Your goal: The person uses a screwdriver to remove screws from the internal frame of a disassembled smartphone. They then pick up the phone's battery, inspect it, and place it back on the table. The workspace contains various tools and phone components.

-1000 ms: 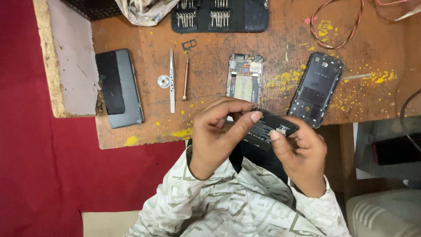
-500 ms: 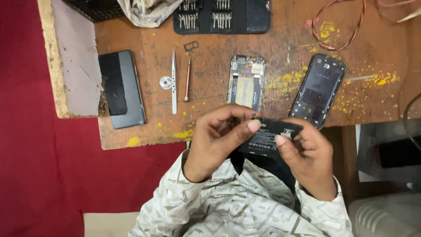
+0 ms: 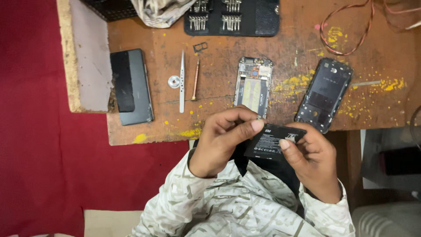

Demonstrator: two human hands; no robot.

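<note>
flat black battery pinched between both hands above the worktop edge

nearest the camera, the left hand (image 3: 223, 140) and the right hand (image 3: 313, 160) share a flat black battery (image 3: 272, 141), held in the air just in front of the worktop (image 3: 280, 39), over the person's patterned sleeves. the left hand is curled, thumb and forefinger pinching the battery's near-left edge; the right hand pinches the other end, thumb on top and fingers beneath. the pack sits tilted, not touching the wood.

just beyond the hands lies an opened phone frame (image 3: 253, 85) with its board showing, and to its right a dark back cover (image 3: 325, 94), inner side up. further left rest a slim metal pry tool (image 3: 182, 81), a small screwdriver (image 3: 195, 80) and a little round metal piece (image 3: 174, 81), close together. a dark phone (image 3: 131, 86) lies at the left edge. at the far side sit a black bit case (image 3: 232, 16) and a loop of red wire (image 3: 346, 28).

the risk here, as i judge it: a thin pack gripped only at its edges could bend or slip if either pinch tightens unevenly, and it might drop onto the bare board below.
</note>
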